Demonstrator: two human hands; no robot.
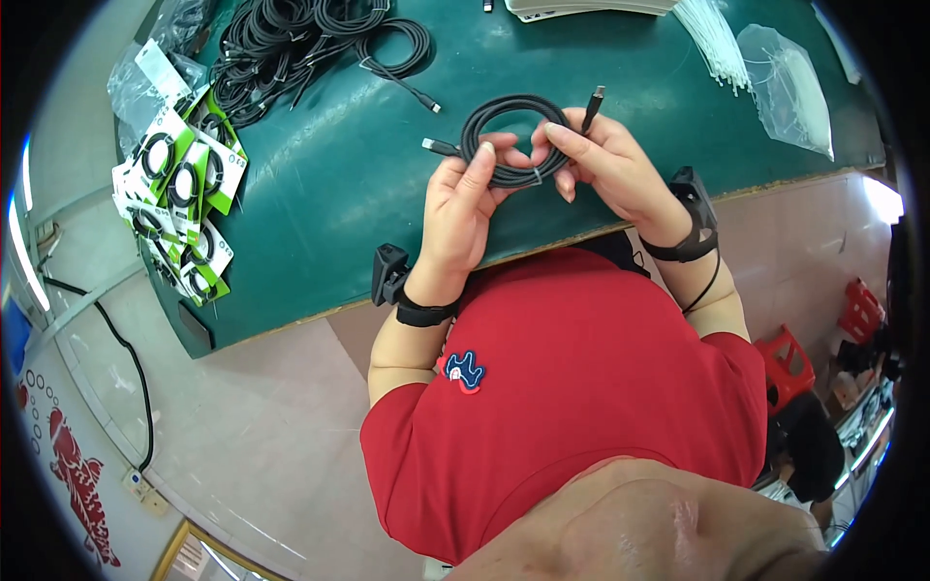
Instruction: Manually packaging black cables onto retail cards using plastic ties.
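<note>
A coiled black cable (pixel 516 103) is held up between both my hands, above the near edge of the green table. My left hand (pixel 463 198) pinches the coil's left side, thumb on top; one connector pokes out beside it to the left. On the right side, my right hand (pixel 610 160) grips the coil with thumb and fingers, and the other connector stands up past the index finger. A small tie sits at the bottom of the coil. Some fingertips are hidden behind the loops.
A heap of coiled black cables (pixel 281 44) lies at the far left, with carded cables (pixel 179 194) in white and green packaging piled nearer. At the far right are white cable ties (pixel 712 44) and a clear plastic bag (pixel 790 92). A white stack (pixel 586 8) stands at the back of the table (pixel 329 213).
</note>
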